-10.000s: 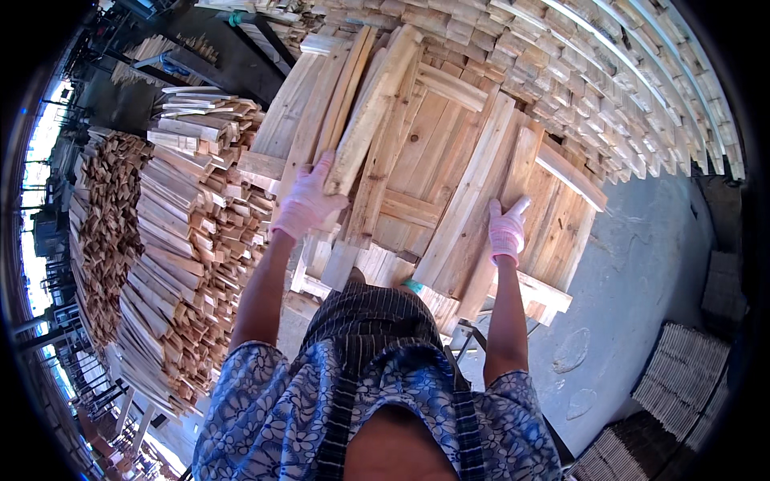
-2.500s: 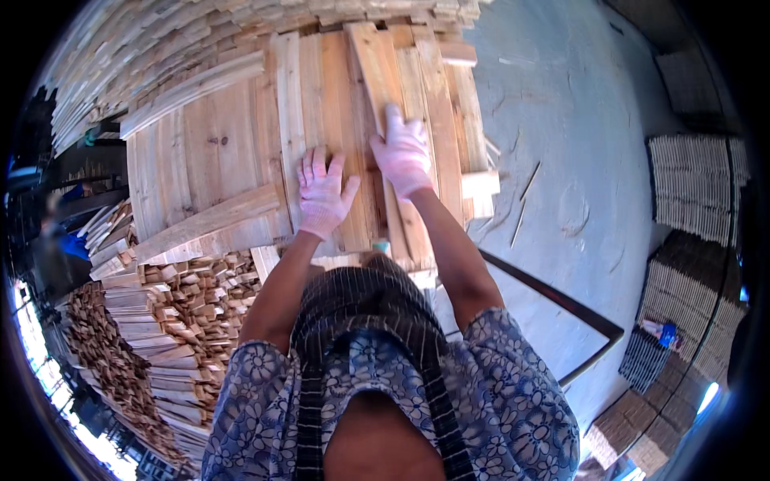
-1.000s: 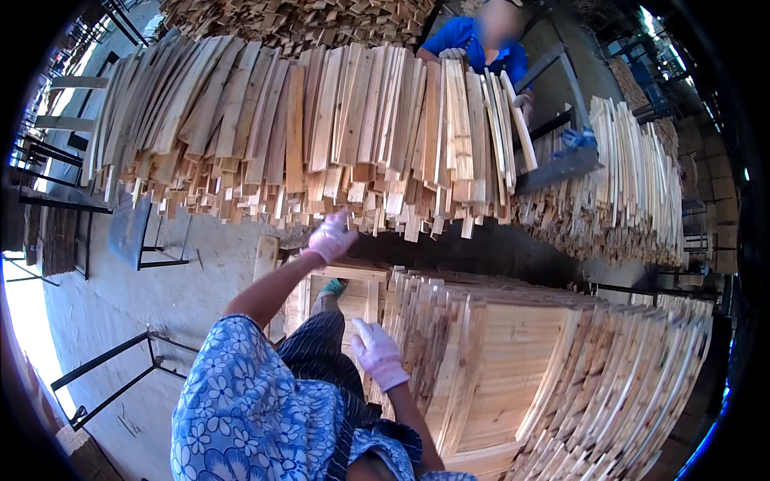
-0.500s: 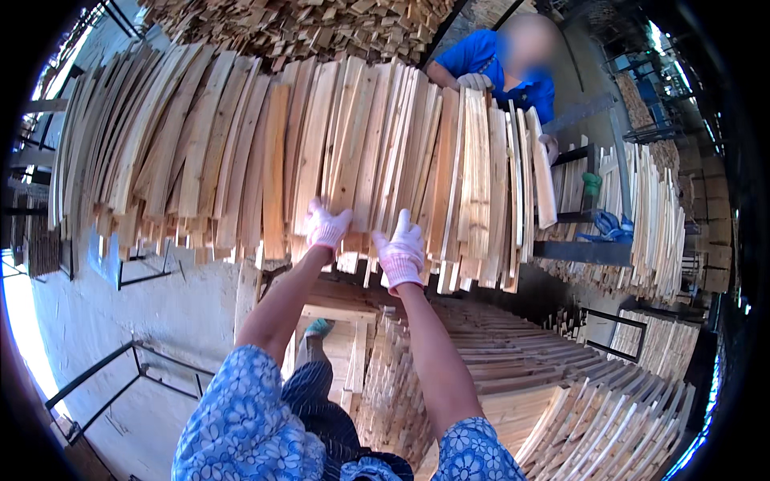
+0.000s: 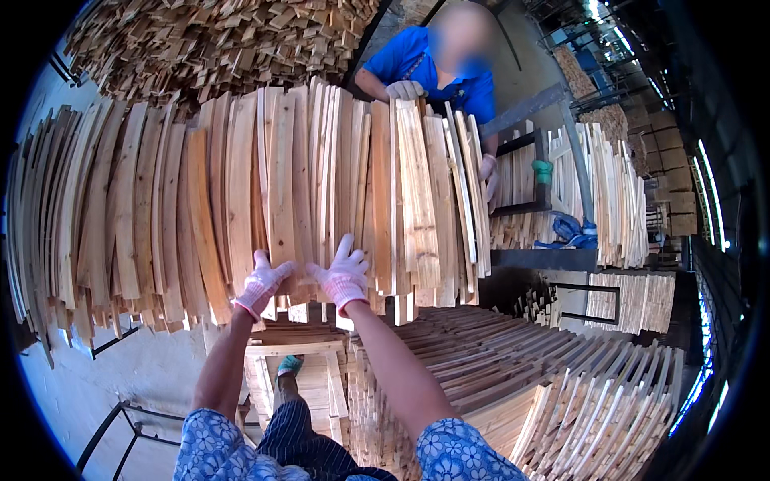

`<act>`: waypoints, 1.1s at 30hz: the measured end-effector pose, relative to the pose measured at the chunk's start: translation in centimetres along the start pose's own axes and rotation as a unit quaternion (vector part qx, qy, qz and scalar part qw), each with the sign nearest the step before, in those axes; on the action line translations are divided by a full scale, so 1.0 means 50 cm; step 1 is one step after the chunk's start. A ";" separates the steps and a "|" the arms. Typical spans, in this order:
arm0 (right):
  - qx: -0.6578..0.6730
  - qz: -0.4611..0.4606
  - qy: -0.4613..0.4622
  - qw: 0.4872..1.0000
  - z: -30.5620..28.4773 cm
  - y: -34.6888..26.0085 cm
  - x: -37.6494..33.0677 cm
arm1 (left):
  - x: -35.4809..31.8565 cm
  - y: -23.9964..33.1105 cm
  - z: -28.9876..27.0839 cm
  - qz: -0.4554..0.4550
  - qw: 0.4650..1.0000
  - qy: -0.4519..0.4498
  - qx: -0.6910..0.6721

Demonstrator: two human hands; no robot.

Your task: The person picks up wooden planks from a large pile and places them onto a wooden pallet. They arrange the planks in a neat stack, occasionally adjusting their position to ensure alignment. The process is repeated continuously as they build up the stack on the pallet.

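Observation:
A long row of wooden boards (image 5: 281, 184) stands on edge, packed side by side, with their near ends toward me. Both my hands wear pale pink-white knit gloves. My left hand (image 5: 263, 286) rests at the near ends of the boards, fingers apart and thumb out to the right. Just right of it, my right hand (image 5: 343, 276) lies against the board faces with its fingers spread. Neither hand is wrapped round a board. Across the row, a co-worker (image 5: 437, 64) in a blue shirt has one gloved hand on the far board ends and the other at the row's right end.
Stacked boards (image 5: 513, 353) fill the lower right, beside a wooden frame (image 5: 301, 349) near my leg. A dark metal frame (image 5: 521, 208) with blue and green cloth stands at the right. Scrap wood (image 5: 216, 48) is heaped behind the row. Black metal bars (image 5: 128, 429) stand lower left.
The view has swung, so the row and the co-worker appear farther left. My hands stay at the near board ends, with the right hand's fingers now spread wider.

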State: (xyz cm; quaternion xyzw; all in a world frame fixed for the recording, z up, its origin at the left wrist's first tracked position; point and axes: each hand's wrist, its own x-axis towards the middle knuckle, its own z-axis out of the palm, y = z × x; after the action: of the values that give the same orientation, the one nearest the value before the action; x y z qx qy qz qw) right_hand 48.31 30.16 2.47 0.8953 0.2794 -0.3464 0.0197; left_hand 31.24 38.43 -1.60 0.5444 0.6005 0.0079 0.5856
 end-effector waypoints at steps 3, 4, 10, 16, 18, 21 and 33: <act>0.006 0.001 0.002 1.000 -0.002 -0.002 -0.002 | 0.013 -0.012 0.054 -0.015 0.993 0.036 -0.109; 0.005 -0.007 0.008 1.000 -0.003 -0.009 -0.008 | 0.055 -0.065 0.083 0.014 0.993 0.087 -0.075; 0.052 -0.065 0.037 0.996 0.000 0.033 0.015 | 0.026 -0.017 0.061 0.023 0.962 -0.015 -0.273; 0.187 -0.147 0.021 0.971 -0.004 0.123 0.070 | -0.023 0.050 0.075 -0.060 0.948 -0.109 -0.292; 0.138 -0.106 0.027 0.984 -0.007 0.098 0.056 | -0.009 0.049 0.058 -0.113 0.952 -0.131 -0.252; 0.090 -0.088 0.052 0.991 0.004 0.072 0.052 | 0.028 -0.001 0.069 -0.095 0.937 -0.154 -0.299; -0.050 -0.217 0.169 0.960 0.088 0.143 -0.071 | -0.088 -0.095 0.064 -0.099 0.885 -0.238 -0.389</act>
State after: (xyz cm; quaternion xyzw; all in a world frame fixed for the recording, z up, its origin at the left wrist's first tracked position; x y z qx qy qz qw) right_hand 47.15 21.43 0.21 0.8565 0.4831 -0.1719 -0.0588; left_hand 29.20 31.58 -2.61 0.1967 0.4426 0.0532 0.8733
